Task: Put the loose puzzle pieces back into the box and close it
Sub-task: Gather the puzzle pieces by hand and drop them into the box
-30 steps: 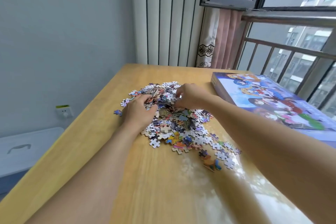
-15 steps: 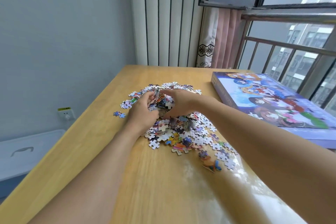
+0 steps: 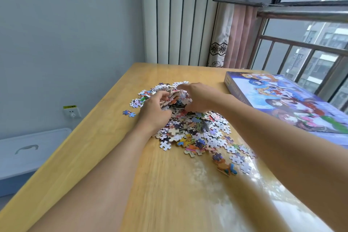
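A heap of loose puzzle pieces lies in the middle of the wooden table. My left hand and my right hand face each other at the far side of the heap, fingers curled round a bunch of pieces squeezed between them. The puzzle box, blue with cartoon figures on its lid, lies flat at the right of the table with the lid on. A few stray pieces lie apart at the left.
The table's left edge drops to a floor with a white lidded bin and a wall socket. A window with railing and a pink curtain stand behind the box. Bare tabletop lies near me.
Both hands have closed in from either side of the heap and gathered a bunch of pieces between them, lifting it slightly off the pile.
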Demonstrator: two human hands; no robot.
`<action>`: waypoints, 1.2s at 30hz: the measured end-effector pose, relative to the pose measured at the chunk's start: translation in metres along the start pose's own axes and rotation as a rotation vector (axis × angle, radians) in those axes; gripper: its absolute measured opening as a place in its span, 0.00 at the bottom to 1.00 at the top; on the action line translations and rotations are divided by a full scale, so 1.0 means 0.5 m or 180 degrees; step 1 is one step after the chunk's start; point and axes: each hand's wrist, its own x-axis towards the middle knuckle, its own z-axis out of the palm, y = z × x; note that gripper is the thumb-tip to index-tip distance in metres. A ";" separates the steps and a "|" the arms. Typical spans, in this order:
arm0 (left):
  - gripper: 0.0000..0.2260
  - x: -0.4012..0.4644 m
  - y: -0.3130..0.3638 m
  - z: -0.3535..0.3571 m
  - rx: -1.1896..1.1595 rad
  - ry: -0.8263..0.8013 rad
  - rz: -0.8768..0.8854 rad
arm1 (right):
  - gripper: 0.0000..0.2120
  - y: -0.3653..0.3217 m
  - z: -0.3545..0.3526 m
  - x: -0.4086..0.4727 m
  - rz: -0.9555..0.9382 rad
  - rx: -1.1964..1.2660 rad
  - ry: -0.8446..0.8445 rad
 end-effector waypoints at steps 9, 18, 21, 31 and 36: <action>0.24 -0.001 0.000 -0.002 -0.0076 0.0033 -0.0009 | 0.25 -0.002 -0.022 0.013 -0.0033 0.0212 -0.0171; 0.26 -0.005 0.005 -0.004 0.0172 -0.0152 0.0255 | 0.15 0.026 -0.024 -0.025 -0.0179 0.0487 0.0243; 0.19 -0.008 0.007 -0.002 0.0181 -0.0033 0.0392 | 0.10 0.026 -0.040 -0.034 -0.0196 0.0624 0.0128; 0.05 0.002 -0.001 0.009 0.0021 0.0167 0.0545 | 0.46 0.005 -0.022 -0.018 -0.0330 0.0362 -0.0220; 0.09 0.004 0.000 0.009 -0.0037 0.0210 0.0478 | 0.32 0.001 -0.026 -0.008 -0.0354 0.0286 -0.0175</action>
